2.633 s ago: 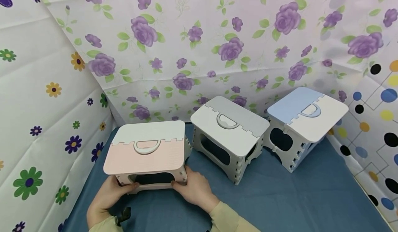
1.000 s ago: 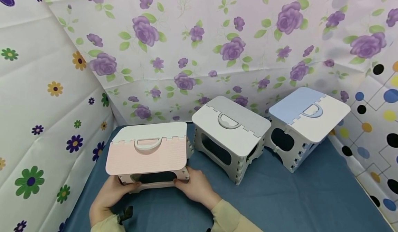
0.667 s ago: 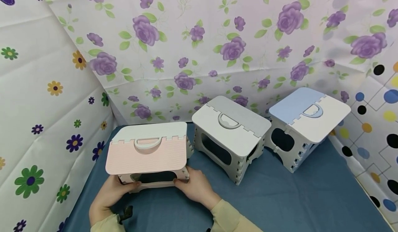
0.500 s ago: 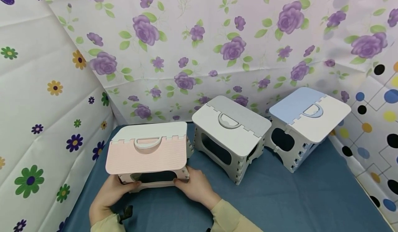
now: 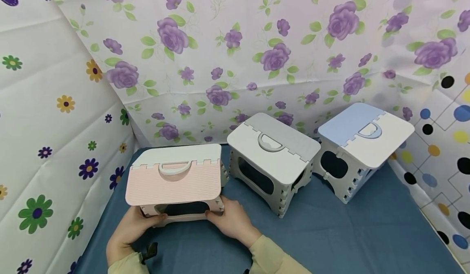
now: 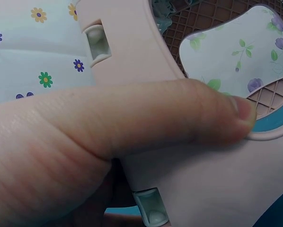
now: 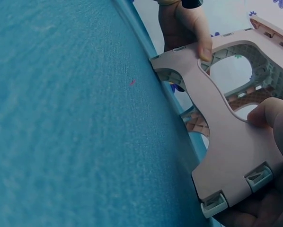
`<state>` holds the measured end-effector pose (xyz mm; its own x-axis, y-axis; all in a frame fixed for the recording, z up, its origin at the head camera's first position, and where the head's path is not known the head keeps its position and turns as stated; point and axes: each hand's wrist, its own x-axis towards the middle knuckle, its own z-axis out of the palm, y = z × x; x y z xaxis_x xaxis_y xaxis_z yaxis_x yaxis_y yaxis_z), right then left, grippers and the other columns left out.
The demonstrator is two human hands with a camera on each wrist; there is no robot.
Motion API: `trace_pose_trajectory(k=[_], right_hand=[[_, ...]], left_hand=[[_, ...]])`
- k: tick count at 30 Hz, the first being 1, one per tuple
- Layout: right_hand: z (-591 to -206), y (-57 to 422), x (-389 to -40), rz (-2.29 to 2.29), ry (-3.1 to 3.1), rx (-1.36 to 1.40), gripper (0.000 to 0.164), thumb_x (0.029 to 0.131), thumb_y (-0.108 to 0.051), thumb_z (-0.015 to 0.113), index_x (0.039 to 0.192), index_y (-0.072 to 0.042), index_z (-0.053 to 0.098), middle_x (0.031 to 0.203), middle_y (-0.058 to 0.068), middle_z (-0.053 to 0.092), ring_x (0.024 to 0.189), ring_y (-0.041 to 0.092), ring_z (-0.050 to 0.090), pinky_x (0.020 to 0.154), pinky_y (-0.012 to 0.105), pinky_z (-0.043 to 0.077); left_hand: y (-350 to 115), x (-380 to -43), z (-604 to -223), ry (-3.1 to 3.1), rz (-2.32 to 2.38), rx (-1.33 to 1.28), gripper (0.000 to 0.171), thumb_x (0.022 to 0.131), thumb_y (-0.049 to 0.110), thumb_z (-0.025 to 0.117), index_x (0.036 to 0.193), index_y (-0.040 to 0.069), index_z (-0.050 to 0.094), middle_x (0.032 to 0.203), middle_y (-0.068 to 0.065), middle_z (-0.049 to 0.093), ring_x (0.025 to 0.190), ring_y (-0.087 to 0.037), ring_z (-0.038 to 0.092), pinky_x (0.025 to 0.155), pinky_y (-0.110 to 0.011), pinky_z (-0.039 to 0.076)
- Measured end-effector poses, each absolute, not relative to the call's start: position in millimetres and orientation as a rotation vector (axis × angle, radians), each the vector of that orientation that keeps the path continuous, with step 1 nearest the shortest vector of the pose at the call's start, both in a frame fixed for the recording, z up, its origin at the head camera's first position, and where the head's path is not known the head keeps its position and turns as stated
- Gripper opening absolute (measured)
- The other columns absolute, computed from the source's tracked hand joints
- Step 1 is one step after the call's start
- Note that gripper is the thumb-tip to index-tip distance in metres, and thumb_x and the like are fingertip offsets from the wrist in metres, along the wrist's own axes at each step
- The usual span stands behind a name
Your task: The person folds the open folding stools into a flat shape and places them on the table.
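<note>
A folding step stool with a pink and white top (image 5: 174, 186) stands at the left of the blue cloth in the head view. Its pink half slopes toward the front, and the carry handle (image 5: 176, 170) sits slightly proud of its recess. My left hand (image 5: 128, 229) grips the front panel's left end, thumb over the panel by the oval opening. At the right end my right hand (image 5: 233, 221) grips the same panel (image 7: 226, 142), its thumb at the opening's rim. Most fingers of both hands are hidden behind the stool.
A grey and white folding stool (image 5: 268, 159) stands unfolded just right of the held one. Farther right is a blue and white stool (image 5: 367, 143), also unfolded. Blue cloth (image 5: 323, 237) covers the table. Flowered sheets (image 5: 227, 61) hang behind and at the sides.
Since the oldest frame, the held stool's top has bent up slightly along its seam, and the handle has come up a little. Both hands keep their places. Recent frames look nearly alike.
</note>
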<state>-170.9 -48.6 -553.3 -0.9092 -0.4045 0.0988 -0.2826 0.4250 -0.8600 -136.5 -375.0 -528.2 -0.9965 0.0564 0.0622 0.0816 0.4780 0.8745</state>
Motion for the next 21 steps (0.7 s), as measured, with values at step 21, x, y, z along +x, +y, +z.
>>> trace_pose_trajectory(k=[21], right_hand=[[-551.6, -48.1, -170.7, -1.48, 2.567, -0.631, 0.039, 0.099, -0.04, 0.075, 0.126, -0.012, 0.071, 0.106, 0.002, 0.079, 0.073, 0.004, 0.065, 0.066, 0.029, 0.055]], left_hand=[[-375.2, -137.6, -529.4, -2.675, -1.678, -0.081, 0.098, 0.087, 0.009, 0.091, 0.161, 0.011, 0.026, 0.154, -0.02, 0.042, 0.131, -0.04, 0.051, 0.087, -0.028, 0.056]])
